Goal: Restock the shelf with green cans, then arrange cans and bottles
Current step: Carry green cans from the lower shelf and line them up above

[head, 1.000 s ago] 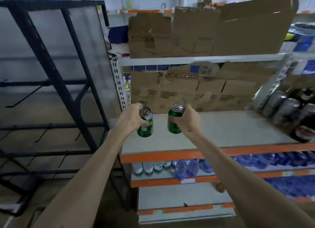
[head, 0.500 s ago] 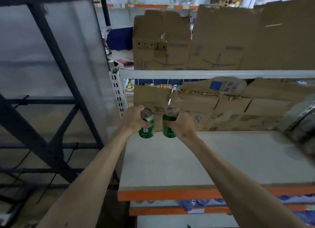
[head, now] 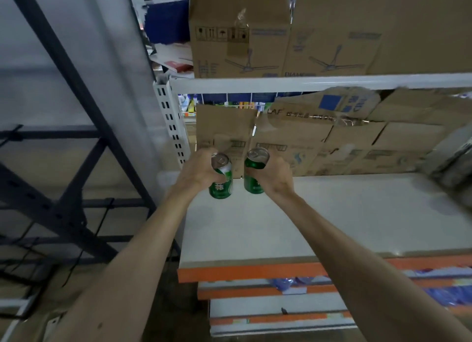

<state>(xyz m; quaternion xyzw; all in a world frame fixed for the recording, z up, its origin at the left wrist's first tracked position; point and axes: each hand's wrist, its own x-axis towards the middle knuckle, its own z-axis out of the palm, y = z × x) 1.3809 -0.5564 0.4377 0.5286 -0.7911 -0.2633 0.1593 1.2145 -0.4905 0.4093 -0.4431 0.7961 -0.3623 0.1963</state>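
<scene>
Fingers (head: 205,157) of the left hand (head: 196,174) curl around the left green can (head: 221,186). The right hand (head: 275,177) grips the right green can (head: 252,178) just beside it. Both cans are roughly upright over the back left corner of the white shelf (head: 306,221); whether they touch it cannot be told. Cardboard boxes (head: 293,142) line the shelf's rear edge.

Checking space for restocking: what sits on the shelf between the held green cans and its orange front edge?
Nothing; head view shows bare white shelf from green cans to orange edge.
</scene>
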